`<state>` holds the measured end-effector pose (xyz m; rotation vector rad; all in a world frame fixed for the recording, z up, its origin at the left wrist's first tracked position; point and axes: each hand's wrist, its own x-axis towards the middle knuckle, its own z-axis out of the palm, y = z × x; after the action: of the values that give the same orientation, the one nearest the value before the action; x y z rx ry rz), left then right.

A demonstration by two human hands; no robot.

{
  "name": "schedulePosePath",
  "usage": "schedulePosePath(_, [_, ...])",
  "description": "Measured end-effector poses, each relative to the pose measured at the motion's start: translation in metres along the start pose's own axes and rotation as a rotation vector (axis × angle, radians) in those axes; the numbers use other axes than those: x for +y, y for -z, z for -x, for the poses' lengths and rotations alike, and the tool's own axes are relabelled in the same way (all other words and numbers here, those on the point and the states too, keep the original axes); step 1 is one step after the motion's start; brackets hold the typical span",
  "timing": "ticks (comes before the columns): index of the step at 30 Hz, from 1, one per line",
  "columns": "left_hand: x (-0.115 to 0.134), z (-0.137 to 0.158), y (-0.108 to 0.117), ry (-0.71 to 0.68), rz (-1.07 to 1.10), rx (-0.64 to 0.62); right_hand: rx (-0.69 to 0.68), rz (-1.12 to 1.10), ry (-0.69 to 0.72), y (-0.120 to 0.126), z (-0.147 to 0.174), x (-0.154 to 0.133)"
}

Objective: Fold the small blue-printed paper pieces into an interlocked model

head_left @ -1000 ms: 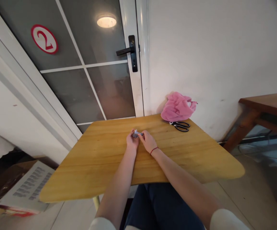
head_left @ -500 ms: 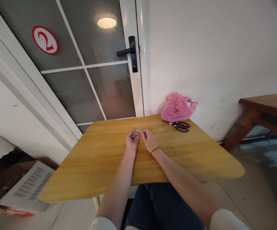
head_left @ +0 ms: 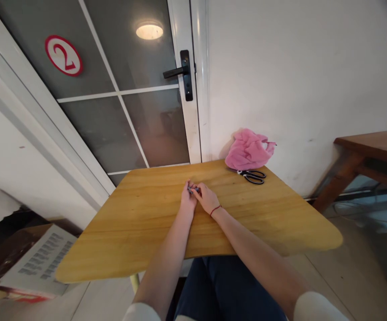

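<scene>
Both hands meet above the middle of the wooden table. My left hand is curled around small, flat, dark-blue-and-white printed pieces; they look like little cards, but are too small to identify. From the right, my right hand, with a red string at its wrist, pinches at the same pieces, its thumb and fingertips touching them. The fingers cover much of the pieces, so how many each hand has is hidden.
Black-handled scissors lie at the table's far right, beside a bunched pink cloth near the wall. A glazed door with a black handle stands behind the table. An open cardboard box is on the floor at left.
My hands have come together, the left shifting slightly right. The printed piece that my right hand held apart is now against the pieces in my left hand.
</scene>
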<state>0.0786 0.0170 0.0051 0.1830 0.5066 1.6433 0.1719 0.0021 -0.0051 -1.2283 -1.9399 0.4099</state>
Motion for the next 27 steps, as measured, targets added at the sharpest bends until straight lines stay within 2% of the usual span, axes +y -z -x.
schedulePosePath(6, [0.008,-0.01,0.008,-0.039,0.014,0.014,-0.009,0.018,0.049,0.003,0.001,-0.003])
schedulePosePath(16, [0.023,-0.024,0.021,-0.054,0.005,0.09,0.066,-0.017,0.089,0.005,0.003,-0.003])
schedulePosePath(27, [0.023,-0.025,0.022,-0.058,0.022,0.138,0.145,-0.069,0.094,0.009,0.004,-0.006])
